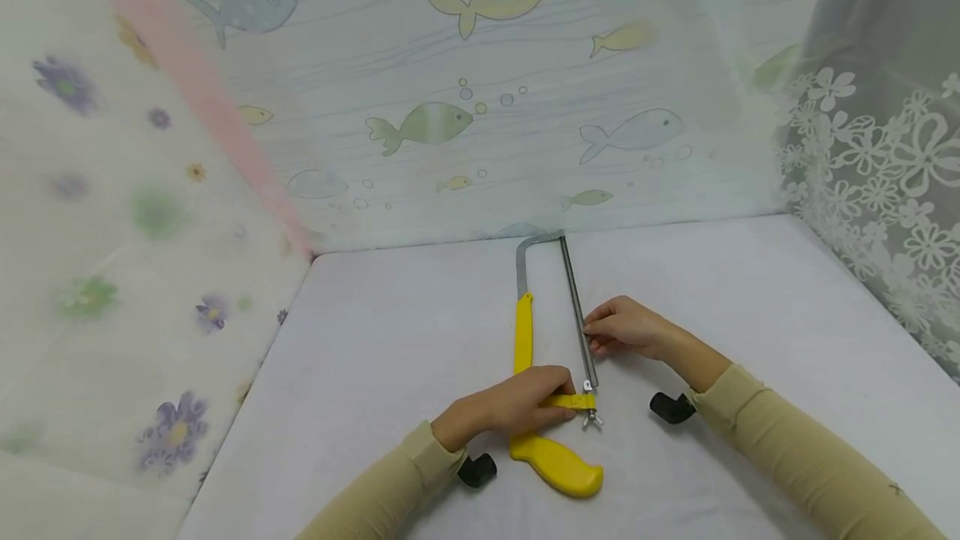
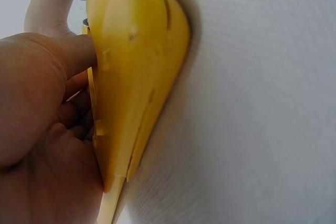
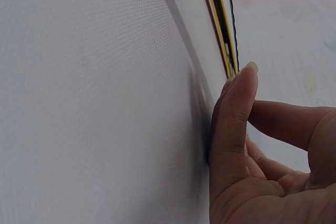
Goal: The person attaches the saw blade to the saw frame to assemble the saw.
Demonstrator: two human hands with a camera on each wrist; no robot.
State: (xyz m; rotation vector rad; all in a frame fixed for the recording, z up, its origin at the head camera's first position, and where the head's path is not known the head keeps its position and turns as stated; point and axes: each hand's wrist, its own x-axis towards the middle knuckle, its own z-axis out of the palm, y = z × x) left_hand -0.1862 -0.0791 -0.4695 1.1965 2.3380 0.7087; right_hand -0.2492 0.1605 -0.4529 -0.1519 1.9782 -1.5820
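A hacksaw with a yellow handle (image 1: 562, 468) and grey metal bow lies on the white surface, its far end close to the back wall. My left hand (image 1: 521, 400) grips the yellow frame just above the handle, fingers around the front arm near the wing nut (image 1: 592, 421). In the left wrist view the yellow frame (image 2: 131, 77) covers part of those fingers. My right hand (image 1: 628, 328) pinches the thin blade (image 1: 573, 286) from the right, below its middle. The right wrist view shows the blade's toothed edge (image 3: 233, 19) running to the thumb. Whether the blade's near end is fastened, I cannot tell.
A white cloth (image 1: 390, 332) covers the work surface. Behind stands a fish-patterned curtain (image 1: 420, 182), with flowered fabric (image 1: 112, 273) at left and lace (image 1: 885, 165) at right. Black wrist-worn pieces (image 1: 477, 470) sit beneath both sleeves.
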